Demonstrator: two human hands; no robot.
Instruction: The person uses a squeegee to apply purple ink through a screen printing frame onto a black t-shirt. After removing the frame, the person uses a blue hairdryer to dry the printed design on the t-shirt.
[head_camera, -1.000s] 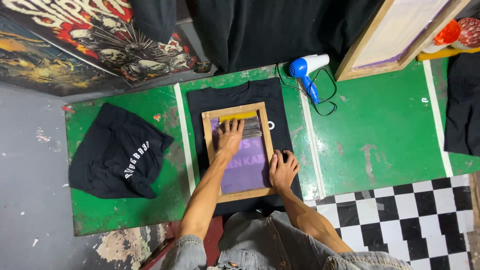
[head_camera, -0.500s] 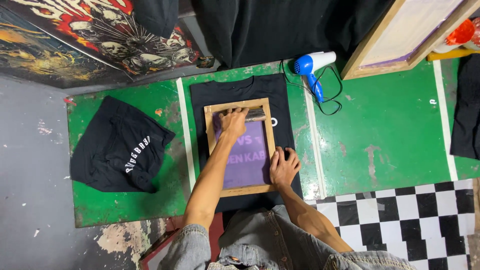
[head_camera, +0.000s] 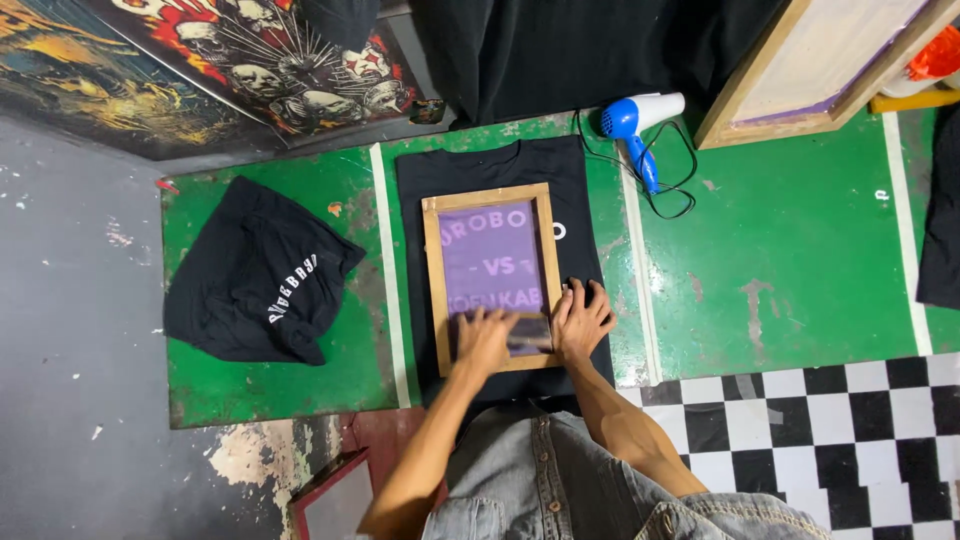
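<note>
nearest the camera, the person's denim-clad lap (head_camera: 560, 480) sits at the table's near edge, both bare forearms reaching out from it. the left hand (head_camera: 484, 340) is curled over a short dark squeegee (head_camera: 527, 334) at the near end of the wood-framed printing screen with purple mesh (head_camera: 492, 262), fingers closed around the handle, so the blade appears to lie flat across the mesh. the right hand (head_camera: 580, 320) lies just beside it, fingers spread and pressed flat on the frame's near right corner and the cloth by it, which looks like a way of keeping the frame from shifting.

the screen lies flat on a black t-shirt (head_camera: 490, 165) spread out on the green painted table (head_camera: 800, 270), collar toward the far side. its mesh shows pale block lettering in rows, the nearest row partly hidden by the squeegee and hand; the wooden frame is light and unpainted. strips of pale tape (head_camera: 385, 270) run near to far on either side of the shirt, apparently marking its place.

to the left lies a crumpled black shirt with white lettering (head_camera: 260, 275), well apart from the screen. to the far right of the screen rests a blue and white hair dryer (head_camera: 635, 125), its black cord looped beside it. farther right, a larger wood-framed screen (head_camera: 820, 70) leans at the far edge. near right, a black and white chequered surface (head_camera: 830, 440) adjoins the green. at the far left stands a painted skull artwork (head_camera: 270, 55).
</note>
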